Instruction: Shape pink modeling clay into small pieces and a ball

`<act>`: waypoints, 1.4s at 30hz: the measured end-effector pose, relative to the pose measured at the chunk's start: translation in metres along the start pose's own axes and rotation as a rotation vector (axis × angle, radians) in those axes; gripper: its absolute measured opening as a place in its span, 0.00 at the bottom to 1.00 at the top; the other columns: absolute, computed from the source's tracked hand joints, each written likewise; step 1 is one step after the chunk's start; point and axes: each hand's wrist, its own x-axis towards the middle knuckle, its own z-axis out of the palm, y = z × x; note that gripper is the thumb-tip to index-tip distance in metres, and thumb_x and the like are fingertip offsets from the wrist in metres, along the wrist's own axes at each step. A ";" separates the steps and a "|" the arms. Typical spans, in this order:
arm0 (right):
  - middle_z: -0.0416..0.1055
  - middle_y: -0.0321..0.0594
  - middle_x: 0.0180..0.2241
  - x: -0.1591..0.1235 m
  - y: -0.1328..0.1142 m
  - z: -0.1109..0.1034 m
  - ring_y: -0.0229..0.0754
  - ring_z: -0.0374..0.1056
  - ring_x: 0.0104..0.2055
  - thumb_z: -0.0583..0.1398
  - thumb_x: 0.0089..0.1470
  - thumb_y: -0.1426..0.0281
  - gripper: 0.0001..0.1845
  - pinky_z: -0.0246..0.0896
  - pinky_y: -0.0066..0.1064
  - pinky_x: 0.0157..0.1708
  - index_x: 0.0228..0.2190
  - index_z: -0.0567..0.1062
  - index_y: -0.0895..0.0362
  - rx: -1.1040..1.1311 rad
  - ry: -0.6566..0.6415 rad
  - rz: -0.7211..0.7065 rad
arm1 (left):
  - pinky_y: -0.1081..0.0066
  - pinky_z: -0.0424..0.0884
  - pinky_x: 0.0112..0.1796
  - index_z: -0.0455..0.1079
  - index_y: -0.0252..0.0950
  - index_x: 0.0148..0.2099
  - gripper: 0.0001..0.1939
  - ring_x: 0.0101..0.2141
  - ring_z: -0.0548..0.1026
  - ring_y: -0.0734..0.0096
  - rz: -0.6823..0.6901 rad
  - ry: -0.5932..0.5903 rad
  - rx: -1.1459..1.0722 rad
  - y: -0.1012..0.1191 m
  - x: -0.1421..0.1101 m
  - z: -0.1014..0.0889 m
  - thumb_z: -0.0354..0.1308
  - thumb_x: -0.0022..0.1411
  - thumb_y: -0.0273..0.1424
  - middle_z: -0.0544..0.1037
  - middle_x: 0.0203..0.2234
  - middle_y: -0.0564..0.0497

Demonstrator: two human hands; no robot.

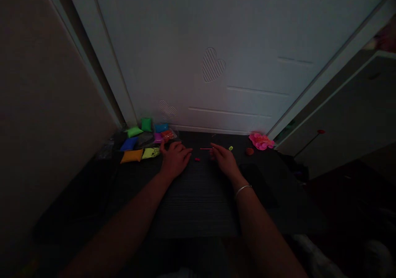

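Note:
In the head view my right hand [223,158] pinches a thin pink stick [206,149], which points left over the dark table. My left hand [175,157] rests with fingers spread, near a yellow packet [150,153] and an orange-red packet in clear wrap [167,135]. Between the hands lies a small pink-red piece [197,159]. Just right of my right hand is a small yellow-green piece [230,148], and beyond it a reddish round lump [249,151].
Several coloured packets, among them an orange one [131,156] and a green one [146,124], lie at the back left. A pink ruffled thing [261,141] sits at the back right. A dark flat object [258,185] lies beside my right forearm. A white panel [198,104] rises behind the table [198,212].

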 end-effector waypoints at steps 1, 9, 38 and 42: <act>0.73 0.41 0.33 0.000 0.001 0.001 0.36 0.68 0.31 0.53 0.51 0.65 0.19 0.65 0.29 0.30 0.44 0.70 0.57 0.030 -0.021 -0.007 | 0.45 0.39 0.51 0.72 0.44 0.41 0.11 0.46 0.65 0.58 0.013 -0.008 0.003 0.001 0.000 0.000 0.50 0.58 0.34 0.77 0.34 0.50; 0.67 0.34 0.19 -0.001 -0.001 -0.001 0.32 0.63 0.19 0.58 0.47 0.62 0.12 0.60 0.24 0.20 0.25 0.70 0.59 -0.022 -0.029 0.061 | 0.43 0.39 0.50 0.72 0.44 0.40 0.11 0.44 0.66 0.58 -0.031 -0.002 0.073 -0.002 0.001 0.001 0.49 0.58 0.31 0.77 0.32 0.50; 0.70 0.34 0.23 -0.003 -0.001 0.001 0.34 0.64 0.23 0.54 0.51 0.65 0.10 0.57 0.24 0.23 0.29 0.71 0.58 -0.317 -0.191 -0.072 | 0.41 0.33 0.52 0.73 0.47 0.36 0.08 0.42 0.67 0.61 0.166 -0.162 0.104 0.017 0.007 0.004 0.53 0.56 0.36 0.77 0.30 0.53; 0.71 0.35 0.23 -0.004 -0.006 -0.001 0.36 0.65 0.24 0.56 0.49 0.64 0.10 0.57 0.26 0.25 0.25 0.73 0.57 -0.440 -0.181 -0.079 | 0.41 0.33 0.52 0.73 0.47 0.35 0.08 0.42 0.67 0.61 0.150 -0.168 0.092 0.017 0.007 0.005 0.53 0.57 0.35 0.77 0.30 0.53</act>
